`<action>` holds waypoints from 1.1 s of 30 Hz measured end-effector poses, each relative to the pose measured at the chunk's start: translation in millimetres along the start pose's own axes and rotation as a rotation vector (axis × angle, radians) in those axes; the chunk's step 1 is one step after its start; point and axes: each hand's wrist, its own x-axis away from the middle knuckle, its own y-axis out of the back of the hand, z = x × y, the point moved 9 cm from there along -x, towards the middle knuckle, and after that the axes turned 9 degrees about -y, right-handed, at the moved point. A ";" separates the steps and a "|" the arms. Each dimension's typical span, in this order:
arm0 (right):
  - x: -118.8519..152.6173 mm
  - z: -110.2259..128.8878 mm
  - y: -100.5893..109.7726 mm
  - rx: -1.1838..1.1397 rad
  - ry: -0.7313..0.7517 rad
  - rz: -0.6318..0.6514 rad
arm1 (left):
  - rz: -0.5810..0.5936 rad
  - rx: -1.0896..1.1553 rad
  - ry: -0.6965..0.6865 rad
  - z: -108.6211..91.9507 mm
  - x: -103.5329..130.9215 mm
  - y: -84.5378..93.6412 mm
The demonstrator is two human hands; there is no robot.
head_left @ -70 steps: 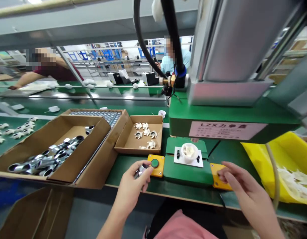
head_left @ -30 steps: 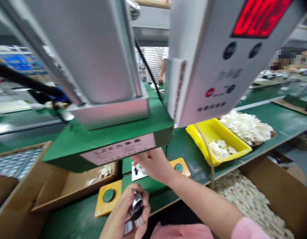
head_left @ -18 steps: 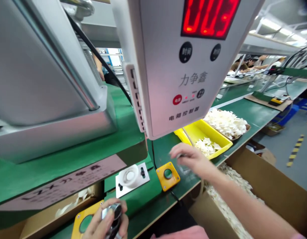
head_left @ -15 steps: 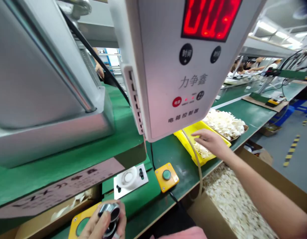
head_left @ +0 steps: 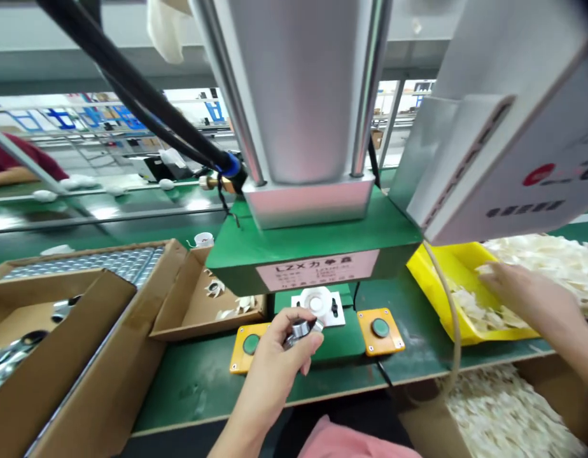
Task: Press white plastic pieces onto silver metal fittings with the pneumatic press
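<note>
Our left hand (head_left: 277, 356) clasps metal sleeves (head_left: 301, 329); our right hand (head_left: 525, 298) (grip unclear) overhangs the yellow tray (head_left: 426, 285) of white pieces (head_left: 471, 312).

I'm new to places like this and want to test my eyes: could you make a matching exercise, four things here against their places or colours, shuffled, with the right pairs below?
Things:
1. Shiny metal pieces
2. Right hand
3. Round white holder
4. Round buttons

Places and colours:
A. Green, on orange-yellow boxes
B. On a white plate
C. Held in the left hand
D. At the yellow tray

Right pairs: 1-C, 2-D, 3-B, 4-A
</note>
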 end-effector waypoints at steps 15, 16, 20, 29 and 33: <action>74.8 333.1 -25.7 -0.367 0.442 0.262 | -0.027 -0.044 -0.048 -1.9 17.7 18.0; 73.7 336.1 -28.3 -0.328 0.461 0.231 | -0.034 -0.058 -0.041 -1.4 19.5 22.0; 76.6 341.4 -33.8 -0.259 0.537 0.221 | -0.073 -0.022 0.021 6.5 25.1 33.1; 97.7 328.8 -32.0 -0.195 1.000 0.087 | -0.063 0.040 0.005 33.4 9.2 37.7; 94.9 322.6 -34.3 -0.196 1.113 -0.062 | -0.060 -0.041 -0.115 21.6 2.0 43.9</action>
